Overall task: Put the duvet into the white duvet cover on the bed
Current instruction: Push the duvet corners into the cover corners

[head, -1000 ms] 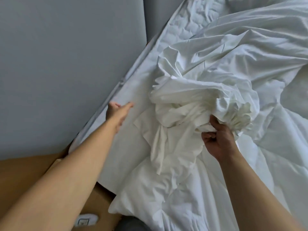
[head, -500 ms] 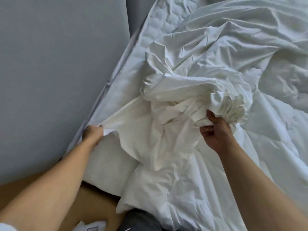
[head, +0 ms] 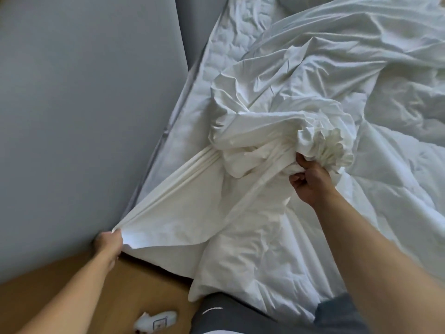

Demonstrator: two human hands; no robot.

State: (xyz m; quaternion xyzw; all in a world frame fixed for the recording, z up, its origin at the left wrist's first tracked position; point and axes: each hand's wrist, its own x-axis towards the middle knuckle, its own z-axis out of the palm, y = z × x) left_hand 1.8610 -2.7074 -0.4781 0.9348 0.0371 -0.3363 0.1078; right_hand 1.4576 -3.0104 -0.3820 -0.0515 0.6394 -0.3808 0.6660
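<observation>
Pulling one corner of the duvet cover (head: 192,201) out taut toward the near corner of the bed (head: 216,56), right beside the grey wall (head: 84,92). Left grip (head: 109,242) pinched tight on that corner hem, just past the bed edge, above the wood floor (head: 134,280). Right grip (head: 310,182) fisted round the bunched-up rest of the cover, thumb pushed up into the ruffled folds, over the middle of the bed. Find the duvet (head: 397,194) lying quilted and rumpled on the bed, to the right of the bunch and under it; cannot tell how much of it sits inside the cover, looks like mostly outside. Judged step: opening out a cover corner so a duvet corner can be matched to it. To do it well: pinch on the seam itself, not on loose cloth, so no slipping under tension; pull low along the bed edge, not upward; loosen the right fist a little at a time to feed fabric out instead of yanking against a locked bunch; check for twist in the pleated band between both grips and shake it flat before stuffing anything in. After that, bring a duvet corner up to the held cover corner. Risk: dragging the cover off the bed onto the floor, near what looks like a white slipper (head: 156,321).
</observation>
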